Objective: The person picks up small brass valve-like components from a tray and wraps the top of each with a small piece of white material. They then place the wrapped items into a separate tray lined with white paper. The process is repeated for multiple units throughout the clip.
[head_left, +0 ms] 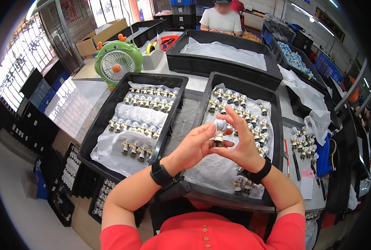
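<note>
Across the counter point(197, 84), a long black bin point(219, 68) holds white sheeting point(227, 53). The right tray point(276, 125) bears clustered figurines point(235, 98); the left tray point(103, 118), figurine rows point(141, 151). Above the right tray, left hand point(194, 143) and right hand point(244, 146) hold one pale-haired figurine point(219, 135) between their fingers point(237, 119).

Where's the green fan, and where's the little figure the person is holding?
Green fan point(117, 63), head view: the round front grille.
Little figure point(219, 134), head view: the body, below its head.
</note>
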The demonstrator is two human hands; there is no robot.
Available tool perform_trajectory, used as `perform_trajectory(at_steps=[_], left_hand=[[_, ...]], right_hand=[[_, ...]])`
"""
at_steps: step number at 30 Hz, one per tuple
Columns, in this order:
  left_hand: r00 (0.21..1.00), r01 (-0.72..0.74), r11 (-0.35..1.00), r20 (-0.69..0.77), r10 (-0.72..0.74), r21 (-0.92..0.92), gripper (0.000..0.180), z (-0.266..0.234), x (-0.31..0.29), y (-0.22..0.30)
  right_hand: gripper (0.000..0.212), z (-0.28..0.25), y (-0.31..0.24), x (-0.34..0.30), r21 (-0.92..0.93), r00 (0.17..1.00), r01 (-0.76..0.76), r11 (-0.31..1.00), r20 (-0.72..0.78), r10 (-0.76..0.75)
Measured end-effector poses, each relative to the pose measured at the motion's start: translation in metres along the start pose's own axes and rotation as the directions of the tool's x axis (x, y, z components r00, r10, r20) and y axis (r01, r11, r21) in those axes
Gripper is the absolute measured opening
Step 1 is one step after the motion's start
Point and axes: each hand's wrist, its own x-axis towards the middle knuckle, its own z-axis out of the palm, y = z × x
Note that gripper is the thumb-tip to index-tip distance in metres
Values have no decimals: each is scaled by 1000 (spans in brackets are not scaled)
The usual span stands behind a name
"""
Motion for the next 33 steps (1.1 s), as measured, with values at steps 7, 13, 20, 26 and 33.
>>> perform_trajectory(at_steps=[7, 13, 20, 26, 33], left_hand=[[1000, 7, 1000, -7, -7, -13, 47, 2, 1, 3], [1000, 5, 1000, -12, -5, -23, 46, 0, 0, 4], [994, -3, 995, -109, 14, 101, 40, 5, 1, 4], [985, 88, 902, -170, -16, 424, 35, 14, -12, 40], [814, 531, 336, -357, -458, 778, 35, -23, -101, 125]], right_hand=[[98, -1, 6, -1, 26, 1000, -5, 1000, 3, 5], [98, 1, 11, -2, 74, 998, -53, 996, 23, 51], [103, -3, 10, -2, -5, 998, -19, 1000, 55, 19], [98, -4, 12, -1, 70, 996, -93, 993, 18, 92], [88, -7, 9, -1, 160, 993, -109, 981, -31, 116]])
